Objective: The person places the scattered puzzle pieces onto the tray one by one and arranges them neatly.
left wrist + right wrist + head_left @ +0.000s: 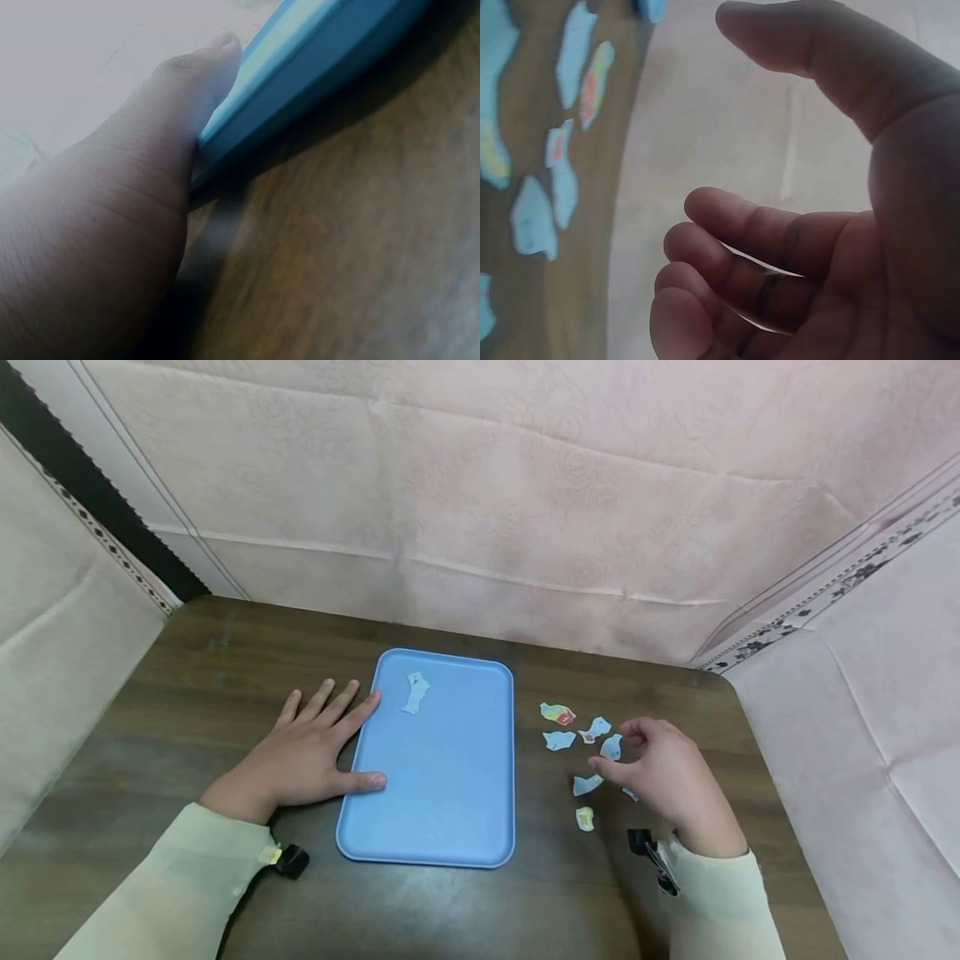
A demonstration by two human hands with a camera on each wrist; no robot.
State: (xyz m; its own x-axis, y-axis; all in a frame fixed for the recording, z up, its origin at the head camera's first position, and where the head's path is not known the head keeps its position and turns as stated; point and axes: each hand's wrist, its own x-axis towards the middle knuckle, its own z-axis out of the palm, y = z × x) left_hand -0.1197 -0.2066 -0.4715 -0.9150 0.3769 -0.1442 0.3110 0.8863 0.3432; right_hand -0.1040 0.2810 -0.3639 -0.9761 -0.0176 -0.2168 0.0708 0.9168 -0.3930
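Note:
A blue tray (442,777) lies on the table, with one light-blue paper scrap (416,692) near its far left corner. My left hand (311,752) is spread at the tray's left side, thumb and index fingertip over the rim; in the left wrist view the thumb (187,97) touches the tray's edge (292,82). To the right of the tray, my right hand (667,772) hovers by several torn paper scraps, among them a yellow-and-red one (558,714) and a blue one (558,741). Its thumb (795,37) and bent fingers (735,217) stand apart, holding nothing.
The dark wooden table (555,910) is bordered by pale cloth hangings (480,485) at the back and both sides. A small yellow scrap (585,818) lies nearest the front of the group. Black wrist cameras (292,862) sit at both cuffs.

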